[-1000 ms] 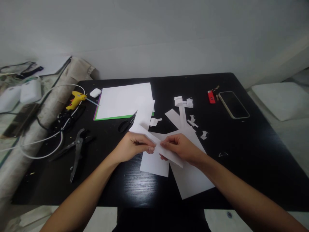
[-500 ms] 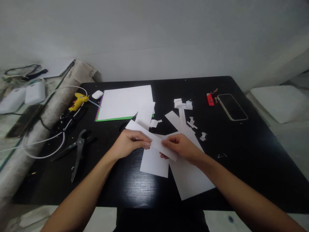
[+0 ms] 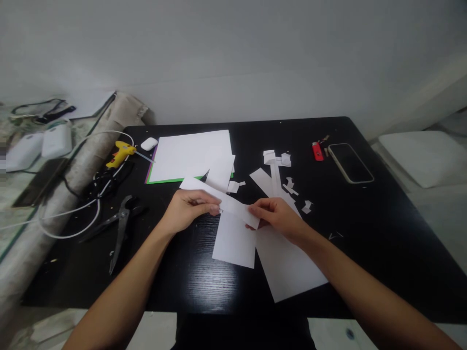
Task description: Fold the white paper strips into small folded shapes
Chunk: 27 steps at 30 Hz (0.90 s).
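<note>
A white paper strip (image 3: 236, 208) is stretched between my two hands above the black table. My left hand (image 3: 189, 209) pinches it left of its middle, thumb on the near side. At its right end my right hand (image 3: 272, 214) grips the strip between thumb and fingers. Under the hands lie a white paper piece (image 3: 234, 245) and a larger white sheet (image 3: 288, 272). Beyond them rest a long narrow paper strip (image 3: 275, 180) and several small paper scraps (image 3: 233, 186). A dark pointed tool tip pokes out behind the held strip; most of it is hidden.
To the left are pliers-like cutters (image 3: 122, 218), a yellow glue gun (image 3: 120, 154) with a white cable, and a white earbud case (image 3: 149, 144). White sheets (image 3: 189, 153) over coloured ones lie at the back. A red lighter (image 3: 317, 151) and a phone (image 3: 350, 163) sit at right.
The strip has shifted left and lies more level, its right end now in my right fingers. My left hand has moved slightly left and up, widening the gap between the hands.
</note>
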Each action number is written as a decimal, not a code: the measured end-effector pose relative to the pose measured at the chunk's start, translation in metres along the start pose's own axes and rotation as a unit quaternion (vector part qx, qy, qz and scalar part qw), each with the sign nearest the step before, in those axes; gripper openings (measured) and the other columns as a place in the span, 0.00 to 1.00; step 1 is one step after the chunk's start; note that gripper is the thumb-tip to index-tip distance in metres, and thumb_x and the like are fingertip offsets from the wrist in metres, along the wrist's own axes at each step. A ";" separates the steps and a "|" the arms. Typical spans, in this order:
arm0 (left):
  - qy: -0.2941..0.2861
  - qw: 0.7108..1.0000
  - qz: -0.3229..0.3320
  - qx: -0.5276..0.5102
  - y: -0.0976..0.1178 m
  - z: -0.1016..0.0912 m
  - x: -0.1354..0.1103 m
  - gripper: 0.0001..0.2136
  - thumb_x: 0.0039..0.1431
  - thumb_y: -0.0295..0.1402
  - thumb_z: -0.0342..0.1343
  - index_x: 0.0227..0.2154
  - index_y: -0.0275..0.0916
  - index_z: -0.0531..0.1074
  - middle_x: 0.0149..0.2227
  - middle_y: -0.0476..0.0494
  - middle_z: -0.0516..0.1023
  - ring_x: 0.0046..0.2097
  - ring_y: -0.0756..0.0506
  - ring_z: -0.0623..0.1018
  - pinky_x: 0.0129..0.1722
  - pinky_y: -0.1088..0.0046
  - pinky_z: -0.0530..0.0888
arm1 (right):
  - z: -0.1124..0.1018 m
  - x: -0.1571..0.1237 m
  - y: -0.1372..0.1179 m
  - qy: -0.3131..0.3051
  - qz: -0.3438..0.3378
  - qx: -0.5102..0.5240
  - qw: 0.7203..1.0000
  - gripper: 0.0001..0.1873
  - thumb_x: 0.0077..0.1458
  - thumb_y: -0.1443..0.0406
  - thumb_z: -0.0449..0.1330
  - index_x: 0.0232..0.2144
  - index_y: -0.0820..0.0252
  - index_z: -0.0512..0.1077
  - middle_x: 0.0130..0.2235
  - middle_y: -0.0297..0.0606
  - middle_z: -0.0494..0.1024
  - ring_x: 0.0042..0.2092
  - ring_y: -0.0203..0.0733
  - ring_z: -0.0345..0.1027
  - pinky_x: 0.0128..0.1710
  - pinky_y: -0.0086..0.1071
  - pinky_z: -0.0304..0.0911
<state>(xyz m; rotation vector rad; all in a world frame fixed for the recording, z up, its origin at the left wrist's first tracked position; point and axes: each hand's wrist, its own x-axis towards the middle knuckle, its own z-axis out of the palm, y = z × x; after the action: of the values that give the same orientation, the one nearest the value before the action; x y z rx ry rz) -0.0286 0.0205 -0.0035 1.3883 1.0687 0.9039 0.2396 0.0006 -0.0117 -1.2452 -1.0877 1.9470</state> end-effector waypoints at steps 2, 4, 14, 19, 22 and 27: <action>-0.015 1.000 -0.016 -0.001 0.002 0.002 0.000 0.07 0.51 0.30 0.71 0.32 0.34 0.84 0.27 0.42 0.85 0.30 0.45 0.85 0.36 0.72 0.83 | 0.002 -0.002 -0.001 -0.038 0.001 -0.014 0.999 0.17 0.53 0.54 0.71 0.32 0.64 0.79 0.31 0.40 0.83 0.33 0.40 0.78 0.36 0.33 0.72; -0.043 0.998 -0.036 -0.005 0.004 0.006 -0.001 0.07 0.50 0.31 0.71 0.31 0.34 0.84 0.28 0.41 0.85 0.31 0.45 0.85 0.35 0.72 0.83 | 0.004 -0.003 -0.001 -0.073 0.004 -0.020 0.997 0.18 0.53 0.53 0.71 0.33 0.64 0.79 0.31 0.41 0.83 0.34 0.41 0.78 0.37 0.34 0.71; -0.204 0.975 -0.086 -0.021 -0.005 0.034 -0.011 0.06 0.53 0.31 0.69 0.33 0.34 0.84 0.31 0.40 0.86 0.34 0.45 0.85 0.37 0.72 0.82 | 0.008 -0.003 0.006 -0.095 -0.056 -0.125 0.986 0.15 0.58 0.54 0.66 0.30 0.61 0.79 0.26 0.31 0.73 0.27 0.33 0.60 0.27 0.30 0.52; -0.232 0.961 -0.127 -0.079 -0.008 0.044 -0.016 0.06 0.53 0.31 0.69 0.33 0.34 0.83 0.30 0.41 0.85 0.32 0.45 0.85 0.37 0.70 0.83 | 0.010 -0.003 0.008 -0.116 -0.070 -0.113 0.984 0.16 0.58 0.55 0.66 0.27 0.62 0.75 0.26 0.31 0.70 0.28 0.33 0.59 0.29 0.30 0.52; -0.239 0.955 -0.140 -0.109 -0.009 0.046 -0.018 0.06 0.53 0.31 0.70 0.33 0.34 0.83 0.30 0.41 0.85 0.32 0.45 0.85 0.38 0.70 0.83 | 0.009 -0.004 0.008 -0.124 -0.069 -0.105 0.984 0.18 0.57 0.54 0.67 0.24 0.61 0.72 0.24 0.29 0.67 0.27 0.32 0.57 0.27 0.30 0.50; -0.249 0.951 -0.146 -0.116 -0.005 0.047 -0.019 0.06 0.52 0.30 0.70 0.32 0.34 0.84 0.29 0.41 0.85 0.31 0.45 0.85 0.37 0.71 0.83 | 0.011 -0.006 0.006 -0.127 -0.068 -0.107 0.984 0.21 0.55 0.50 0.67 0.24 0.60 0.71 0.23 0.29 0.67 0.27 0.33 0.57 0.27 0.30 0.50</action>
<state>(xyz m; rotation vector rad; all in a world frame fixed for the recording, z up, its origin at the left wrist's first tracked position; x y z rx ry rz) 0.0096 -0.0123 -0.0119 1.1385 0.7269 0.4109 0.2319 -0.0107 -0.0116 -1.0148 -1.5040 1.9610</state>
